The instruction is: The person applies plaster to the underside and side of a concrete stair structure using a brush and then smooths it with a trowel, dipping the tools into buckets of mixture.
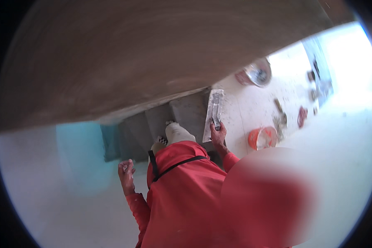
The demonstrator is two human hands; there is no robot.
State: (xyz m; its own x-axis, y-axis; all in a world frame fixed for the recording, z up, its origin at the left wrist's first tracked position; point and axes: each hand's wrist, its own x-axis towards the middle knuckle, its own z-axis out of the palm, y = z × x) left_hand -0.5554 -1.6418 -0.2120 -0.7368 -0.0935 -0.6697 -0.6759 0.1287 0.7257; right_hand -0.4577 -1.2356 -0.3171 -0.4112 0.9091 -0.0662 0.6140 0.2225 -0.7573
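My right hand (218,133) is closed around the handle of a plastering trowel (215,105), whose long blade is smeared with pale plaster. The trowel is held out ahead of me, beside the dark grey stairs (142,128). Off to my left, away from the steps, hangs my left hand (127,175); its fingers are loosely curled and a little apart, with whitish residue on them. I make out no tool in it. My feet are on the steps, one shoe (162,140) showing a checkered pattern.
A large brown wall (153,58) spans the upper part of the view. On the pale floor at the right stand an orange bucket (256,138) and a larger plaster-stained tub (244,77). A handled tool (280,108) and a reddish bundle (302,117) lie near them.
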